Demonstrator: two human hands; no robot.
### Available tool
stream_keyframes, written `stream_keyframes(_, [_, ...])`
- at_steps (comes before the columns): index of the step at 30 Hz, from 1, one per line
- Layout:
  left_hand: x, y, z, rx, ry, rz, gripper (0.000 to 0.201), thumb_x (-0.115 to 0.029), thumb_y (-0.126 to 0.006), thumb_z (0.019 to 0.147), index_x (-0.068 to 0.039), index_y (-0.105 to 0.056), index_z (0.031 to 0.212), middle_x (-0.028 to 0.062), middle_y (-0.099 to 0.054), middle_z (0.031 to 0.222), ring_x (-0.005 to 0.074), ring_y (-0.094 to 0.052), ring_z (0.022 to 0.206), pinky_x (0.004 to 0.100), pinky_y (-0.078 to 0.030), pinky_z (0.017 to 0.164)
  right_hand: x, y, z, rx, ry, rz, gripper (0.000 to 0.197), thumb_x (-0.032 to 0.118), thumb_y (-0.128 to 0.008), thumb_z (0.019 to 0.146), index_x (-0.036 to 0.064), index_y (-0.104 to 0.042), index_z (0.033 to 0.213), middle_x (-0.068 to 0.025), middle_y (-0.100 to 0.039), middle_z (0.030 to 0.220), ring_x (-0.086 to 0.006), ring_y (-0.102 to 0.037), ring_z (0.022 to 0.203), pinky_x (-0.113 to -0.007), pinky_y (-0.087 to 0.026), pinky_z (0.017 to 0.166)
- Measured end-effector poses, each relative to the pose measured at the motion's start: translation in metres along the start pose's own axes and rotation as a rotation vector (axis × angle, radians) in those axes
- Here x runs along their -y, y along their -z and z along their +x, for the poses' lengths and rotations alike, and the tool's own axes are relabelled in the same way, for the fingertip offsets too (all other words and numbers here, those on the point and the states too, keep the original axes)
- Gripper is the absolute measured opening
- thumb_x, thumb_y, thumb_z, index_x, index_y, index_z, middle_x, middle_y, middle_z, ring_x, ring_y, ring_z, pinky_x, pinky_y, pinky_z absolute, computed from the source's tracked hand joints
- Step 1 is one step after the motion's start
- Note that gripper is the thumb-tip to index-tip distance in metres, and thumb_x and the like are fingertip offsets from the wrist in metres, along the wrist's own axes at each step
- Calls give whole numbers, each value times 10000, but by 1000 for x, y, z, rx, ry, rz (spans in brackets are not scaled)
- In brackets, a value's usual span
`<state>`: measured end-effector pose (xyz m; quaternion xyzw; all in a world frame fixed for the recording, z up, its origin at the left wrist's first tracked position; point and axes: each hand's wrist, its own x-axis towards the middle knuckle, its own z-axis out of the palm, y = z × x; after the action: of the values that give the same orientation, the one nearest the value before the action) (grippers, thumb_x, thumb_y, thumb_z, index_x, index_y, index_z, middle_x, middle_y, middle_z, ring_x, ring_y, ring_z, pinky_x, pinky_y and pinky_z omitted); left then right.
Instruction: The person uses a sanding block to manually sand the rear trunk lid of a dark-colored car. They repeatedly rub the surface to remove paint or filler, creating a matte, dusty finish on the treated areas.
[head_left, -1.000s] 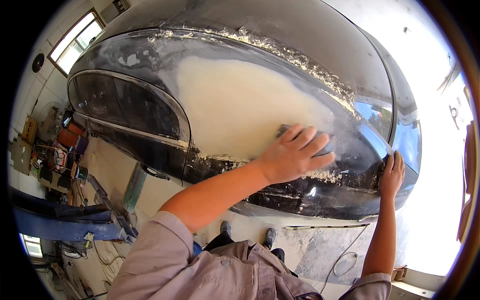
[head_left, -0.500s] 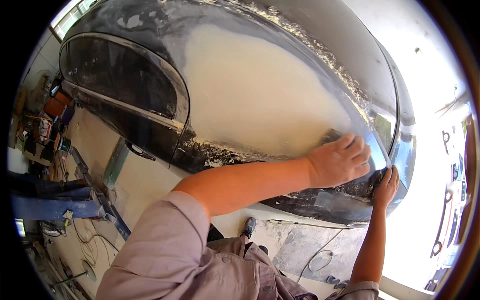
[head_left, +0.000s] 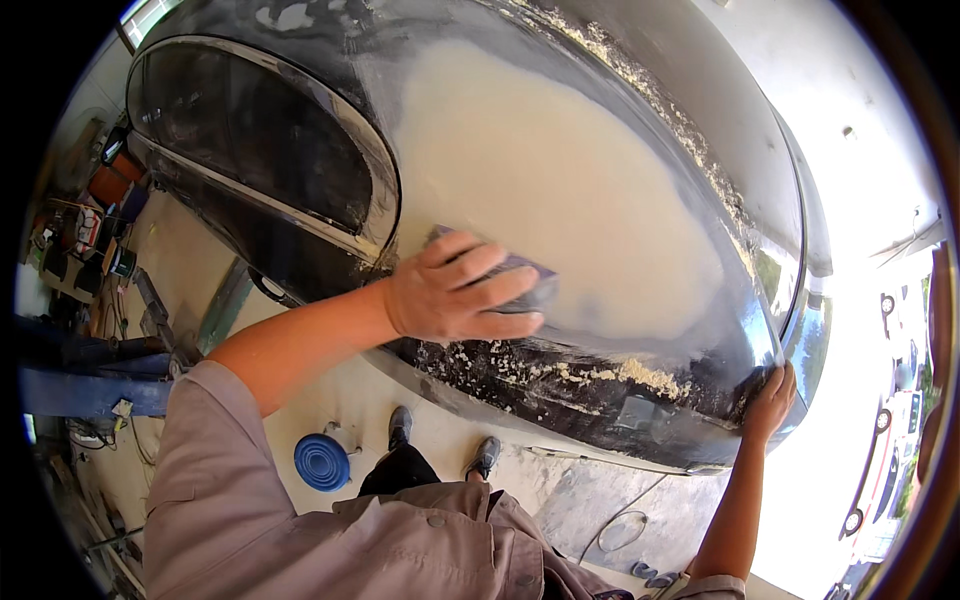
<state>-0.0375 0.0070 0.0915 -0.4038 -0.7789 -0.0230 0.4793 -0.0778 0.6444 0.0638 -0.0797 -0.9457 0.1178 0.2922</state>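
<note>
The black car over there, dusty and flecked pale along its lower side (head_left: 560,410), bears a broad, smooth cream patch (head_left: 560,190) with hazy grey edges, and a dark, purplish-edged block (head_left: 541,290), partly hidden, lies slantwise against the patch's lower left

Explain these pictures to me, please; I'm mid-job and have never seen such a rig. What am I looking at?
There is no robot here, just a person's two bare hands. The view comes from a wide fisheye camera worn on the head, looking down, so straight edges bend near the rim. The person stands beside a dark car. On its bodywork is a large, smooth beige patch, with rough pale crumbs along the dark area below. The left hand holds a dark pad against the patch's lower edge. The right hand rests on the car's edge.
</note>
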Motion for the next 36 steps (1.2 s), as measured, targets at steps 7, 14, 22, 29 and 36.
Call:
stream_keyframes(7, [-88,-95,154,-84,22,-135,169,-317,-675,960,-240,-676,1111,12,-630,1332,239,-568,1299,447,-434,1146,-30,9,-2,35,-3,10,584,393,-438,1203,-50,-605,1545,-282,-619,1557,-475,-560,1446,-524,-415,1225])
stream_keyframes(14, [32,25,-43,-39,51,-104,293,-429,-795,942,-413,-711,1222,-81,-654,1382,199,-585,1261,397,-467,1051,-21,10,-1,43,-6,30,600,397,-422,1210,-61,-595,1556,-293,-616,1561,-468,-567,1442,-492,-414,1231])
stream_keyframes(22, [-63,-73,117,-153,100,-76,229,-328,-701,953,-182,-690,1129,14,-642,1332,242,-585,1260,429,-459,1125,-37,13,6,75,-35,43,618,417,-408,1216,-67,-582,1561,-290,-584,1594,-470,-539,1473,-500,-399,1250])
stream_keyframes(29, [41,20,-65,-84,69,-55,479,-427,-934,823,-443,-731,1257,-69,-627,1472,223,-580,1276,388,-496,977,-54,11,0,62,-39,7,611,405,-399,1217,-68,-579,1560,-276,-597,1591,-458,-544,1474,-480,-397,1250])
stream_keyframes(36, [-68,-79,129,-160,113,-27,223,-396,-671,998,-190,-747,1041,28,-666,1315,271,-606,1251,480,-468,1096,-20,10,1,53,-53,58,582,385,-419,1213,-52,-604,1549,-275,-614,1575,-444,-556,1471,-480,-405,1246])
